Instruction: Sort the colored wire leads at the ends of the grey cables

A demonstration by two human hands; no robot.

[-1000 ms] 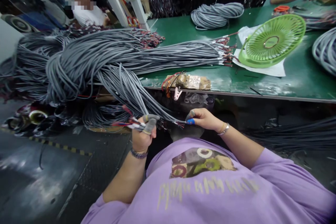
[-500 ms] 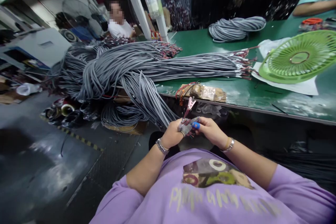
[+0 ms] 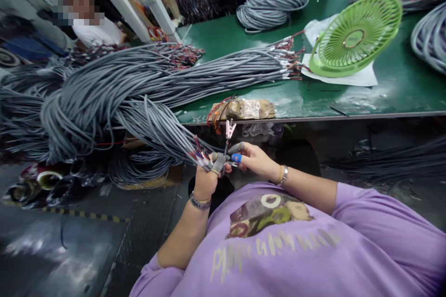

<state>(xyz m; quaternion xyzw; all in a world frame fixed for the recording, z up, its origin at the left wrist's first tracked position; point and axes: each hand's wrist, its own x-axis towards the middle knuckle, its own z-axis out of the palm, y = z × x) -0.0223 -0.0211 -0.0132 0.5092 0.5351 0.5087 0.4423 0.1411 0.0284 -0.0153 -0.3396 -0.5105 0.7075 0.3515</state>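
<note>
1. Biggest thing on my feed: the grey cable bundle (image 3: 104, 97). It drapes off the surface (image 3: 400, 88) at 10 o'clock and sweeps down toward the hands, long axis running 10 to 4.
2. The green surface spans the top of the view, from 12 round to 3 o'clock.
3. On it at 2 o'clock lies a green fan guard (image 3: 355, 37) on white paper, well apart from the hands.
4. At 12 o'clock sits a smaller grey coil (image 3: 272, 7), untouched.
5. Left hand (image 3: 205, 178), dead centre: closed in a fist round the cable ends (image 3: 200, 155), grey finger covers on. It's the nearer hand to the bundle, which leaves it toward 10 o'clock.
6. Right hand (image 3: 256, 160), just at 3 o'clock of the left: fingertips pinched together, a blue cover showing, nipping the tips of those same cable ends. The two hands are almost touching.
7. The cable ends fan out red and white just above the left fist.
8. Smallest: a pink clip (image 3: 229, 129) hanging at the surface edge, just at 12 o'clock of the hands.
</note>
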